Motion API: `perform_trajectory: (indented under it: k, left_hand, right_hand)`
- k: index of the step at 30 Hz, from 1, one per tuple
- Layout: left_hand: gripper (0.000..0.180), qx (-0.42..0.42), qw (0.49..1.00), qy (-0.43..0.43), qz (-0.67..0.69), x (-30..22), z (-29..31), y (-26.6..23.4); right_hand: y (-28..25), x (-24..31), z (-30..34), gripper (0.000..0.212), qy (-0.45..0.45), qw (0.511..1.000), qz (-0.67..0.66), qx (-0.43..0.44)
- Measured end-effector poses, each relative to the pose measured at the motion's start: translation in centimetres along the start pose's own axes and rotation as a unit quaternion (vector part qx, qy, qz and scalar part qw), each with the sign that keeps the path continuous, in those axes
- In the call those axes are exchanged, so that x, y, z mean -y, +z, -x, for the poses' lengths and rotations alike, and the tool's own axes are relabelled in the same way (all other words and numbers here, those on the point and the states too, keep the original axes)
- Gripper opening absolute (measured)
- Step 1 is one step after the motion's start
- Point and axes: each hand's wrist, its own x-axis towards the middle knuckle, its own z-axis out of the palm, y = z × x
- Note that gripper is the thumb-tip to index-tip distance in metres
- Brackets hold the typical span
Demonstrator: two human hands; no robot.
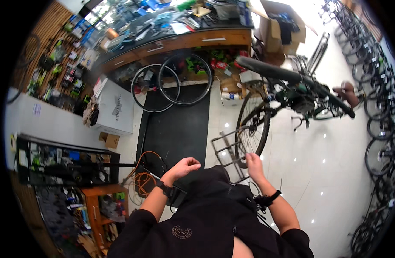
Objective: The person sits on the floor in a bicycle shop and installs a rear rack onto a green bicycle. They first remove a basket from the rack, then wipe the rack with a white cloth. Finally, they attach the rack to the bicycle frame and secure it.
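Note:
My right hand (254,167) is closed at the edge of a dark metal bicycle rack (226,148), an open frame of thin bars held in front of me. Behind the rack stands the wheel (263,134) of a dark green bicycle (303,96). The wheel's spokes and knobby tyre show past the bars. My left hand (183,168) is raised before my body, well apart from the rack. Its fingers are loosely bent, the thumb stands a little off them, and nothing shows in its grasp.
A black mat (173,131) covers the floor ahead. Two loose wheels (159,88) lean against a cluttered workbench (197,39). An orange hose (144,182) lies coiled at the left, near a white box (114,107). Parked bicycles (378,116) line the right side.

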Motion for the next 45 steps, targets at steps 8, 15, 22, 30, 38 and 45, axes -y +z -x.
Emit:
perform_trajectory:
  k: [8,15,22,30,38,45]
  left_hand:
    - [0.058,-0.045,0.990,0.045,0.130,-2.0,1.7,-6.3]
    - [0.032,-0.233,0.904,0.202,0.298,-2.5,1.4,-19.9]
    - [0.011,-0.258,0.876,0.280,0.297,-3.3,1.5,-36.6]
    - [0.011,-0.249,0.807,0.308,0.438,-6.9,1.9,-48.4]
    - [0.009,-0.349,0.739,0.266,0.511,-3.6,-0.5,-56.4]
    - [0.015,-0.486,0.687,0.117,0.527,-1.6,-6.0,-63.3]
  right_hand:
    - [15.1,10.1,-10.6,0.035,-0.071,0.995,0.045,0.052]
    - [32.8,21.1,-17.2,0.036,0.026,0.977,-0.107,0.183]
    - [46.2,29.2,-23.2,0.039,0.057,0.965,-0.095,0.240]
    - [54.5,37.8,-31.9,0.047,0.052,0.894,0.011,0.444]
    - [57.2,44.6,-58.5,0.033,-0.078,0.864,0.307,0.390]
    - [55.2,47.4,-92.7,0.047,-0.026,0.988,0.134,0.066]
